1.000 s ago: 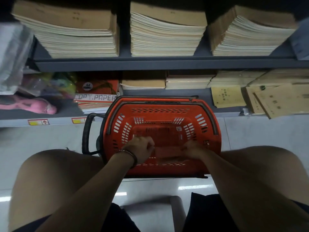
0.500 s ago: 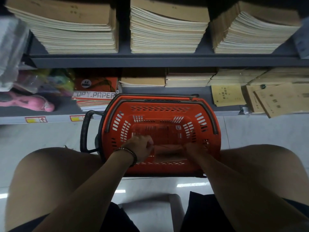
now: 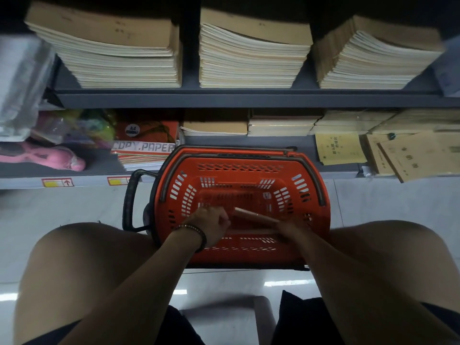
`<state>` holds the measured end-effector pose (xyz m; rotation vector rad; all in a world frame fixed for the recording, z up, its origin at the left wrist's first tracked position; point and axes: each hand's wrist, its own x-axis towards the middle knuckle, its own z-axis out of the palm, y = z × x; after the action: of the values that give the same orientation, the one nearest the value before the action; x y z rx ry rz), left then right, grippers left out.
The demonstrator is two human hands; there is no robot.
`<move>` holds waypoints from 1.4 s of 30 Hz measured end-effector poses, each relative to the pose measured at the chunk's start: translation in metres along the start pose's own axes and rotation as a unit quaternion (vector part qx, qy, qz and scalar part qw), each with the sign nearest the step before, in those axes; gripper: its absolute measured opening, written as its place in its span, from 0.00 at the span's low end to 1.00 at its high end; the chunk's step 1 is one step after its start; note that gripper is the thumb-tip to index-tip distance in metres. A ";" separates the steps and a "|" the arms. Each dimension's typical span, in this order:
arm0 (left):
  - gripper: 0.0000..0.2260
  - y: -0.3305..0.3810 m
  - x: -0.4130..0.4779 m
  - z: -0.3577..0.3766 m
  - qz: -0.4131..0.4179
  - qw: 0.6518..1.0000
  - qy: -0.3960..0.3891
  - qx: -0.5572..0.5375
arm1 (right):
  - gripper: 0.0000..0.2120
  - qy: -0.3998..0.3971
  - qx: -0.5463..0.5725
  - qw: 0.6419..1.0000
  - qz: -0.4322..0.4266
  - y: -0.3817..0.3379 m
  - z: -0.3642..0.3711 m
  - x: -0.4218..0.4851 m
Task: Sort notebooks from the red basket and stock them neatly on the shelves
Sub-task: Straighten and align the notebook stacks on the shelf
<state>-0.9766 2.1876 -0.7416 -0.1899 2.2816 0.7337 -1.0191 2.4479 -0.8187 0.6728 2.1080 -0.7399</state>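
While the right hand [image 3: 288, 229] is gripping the right end of a brown notebook [image 3: 256, 216] inside the red basket [image 3: 239, 168], the left hand [image 3: 211, 222] is curling its fingers against the notebook's left edge; whether it is pinching the cover cannot be told; the notebook is tilting, its far edge raised; beyond the grip, stacked notebooks [image 3: 249, 58] are lying on the grey shelves [image 3: 249, 100]; left of the grip, the black pull handle [image 3: 129, 200] is projecting from the basket.
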 end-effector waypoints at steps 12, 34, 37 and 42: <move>0.31 -0.003 -0.020 -0.014 -0.233 0.817 0.037 -0.526 | 0.16 0.044 0.198 0.938 -0.281 -0.039 -0.025 -0.092; 0.21 0.061 -0.199 -0.088 0.149 0.639 0.164 -0.737 | 0.17 -0.125 0.516 0.773 -0.347 -0.067 -0.061 -0.305; 0.17 0.061 -0.217 -0.103 0.148 0.655 0.220 -0.708 | 0.12 -0.011 0.501 0.782 -0.370 -0.076 -0.081 -0.328; 0.15 0.056 -0.241 -0.117 0.137 0.654 0.282 -0.688 | 0.18 0.152 0.341 0.719 -0.586 -0.090 -0.113 -0.377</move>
<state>-0.8894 2.1504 -0.4844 -0.8583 1.6666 2.7747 -0.9278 2.3846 -0.4309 -0.3956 2.4019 -2.3019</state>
